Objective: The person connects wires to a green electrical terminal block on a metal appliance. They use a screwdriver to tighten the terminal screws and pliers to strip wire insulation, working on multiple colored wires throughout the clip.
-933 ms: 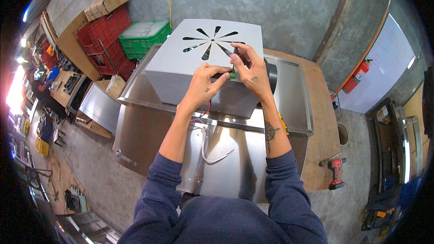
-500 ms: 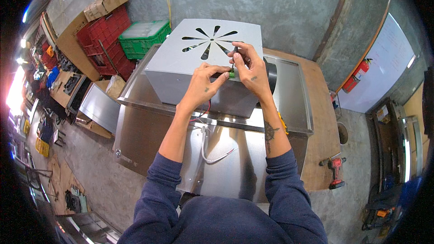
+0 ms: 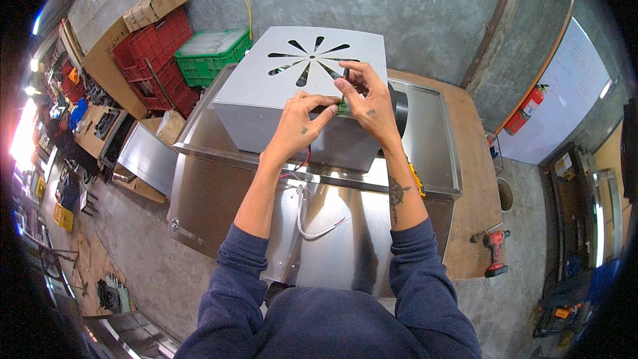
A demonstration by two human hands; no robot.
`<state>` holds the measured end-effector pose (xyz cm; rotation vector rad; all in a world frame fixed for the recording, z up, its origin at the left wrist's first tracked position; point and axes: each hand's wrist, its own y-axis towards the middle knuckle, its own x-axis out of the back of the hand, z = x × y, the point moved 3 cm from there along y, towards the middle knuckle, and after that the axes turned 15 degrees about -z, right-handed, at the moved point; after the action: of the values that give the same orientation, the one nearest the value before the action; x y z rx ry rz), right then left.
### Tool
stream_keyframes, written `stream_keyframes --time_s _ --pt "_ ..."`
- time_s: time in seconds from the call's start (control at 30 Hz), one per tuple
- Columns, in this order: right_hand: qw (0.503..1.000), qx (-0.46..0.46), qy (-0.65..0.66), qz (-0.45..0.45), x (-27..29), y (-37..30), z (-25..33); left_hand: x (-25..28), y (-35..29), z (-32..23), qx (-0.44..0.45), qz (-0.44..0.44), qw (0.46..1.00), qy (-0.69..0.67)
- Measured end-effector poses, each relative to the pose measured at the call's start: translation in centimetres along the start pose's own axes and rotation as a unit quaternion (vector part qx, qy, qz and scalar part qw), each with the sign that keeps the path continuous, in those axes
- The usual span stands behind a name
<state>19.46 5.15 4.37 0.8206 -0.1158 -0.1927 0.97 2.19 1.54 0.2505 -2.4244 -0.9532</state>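
Note:
A grey metal box (image 3: 259, 60) with a flower-shaped ring of slots in its top stands on a sheet-metal unit (image 3: 219, 193). At the box's near right top edge, my left hand (image 3: 300, 119) pinches a small green terminal block (image 3: 341, 108) between thumb and fingers. My right hand (image 3: 371, 103) is closed on a small dark-handled screwdriver (image 3: 345, 74), held upright with its tip down at the block. The exact contact of the tip is too small to make out. Red and dark wires hang below my left wrist, and a white cable (image 3: 303, 216) lies on the metal.
A red cordless drill (image 3: 494, 252) lies at the right edge of the wooden board (image 3: 475, 159). Behind my right forearm, a yellow tool (image 3: 417, 179) partly shows. Green (image 3: 212, 60) and red crates (image 3: 149, 60) stand far left; a fire extinguisher (image 3: 528, 110) hangs at right.
Both hands stay almost in place at the terminal block. The fingers of my right hand have shifted slightly on the screwdriver handle.

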Motion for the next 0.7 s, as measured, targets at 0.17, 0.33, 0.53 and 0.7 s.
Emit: stream_keyframes --time_s 0.17,0.33,0.53,0.7 --pt "1.0 -0.008 0.022 -0.006 0.25 0.02 -0.06 0.07 0.32 -0.85 -0.038 -0.022 0.999 0.016" --pt "0.999 -0.025 0.037 0.012 0.23 -0.03 0.08 0.2 0.32 -0.96 -0.036 -0.019 0.999 0.011" --pt "0.996 -0.028 0.084 -0.017 -0.04 -0.09 -0.28 -0.22 0.11 -0.38 -0.003 -0.022 0.999 -0.024" --pt "1.0 -0.001 -0.006 0.0 -0.28 -0.16 0.13 0.15 -0.03 -0.18 -0.013 -0.017 1.0 -0.01"
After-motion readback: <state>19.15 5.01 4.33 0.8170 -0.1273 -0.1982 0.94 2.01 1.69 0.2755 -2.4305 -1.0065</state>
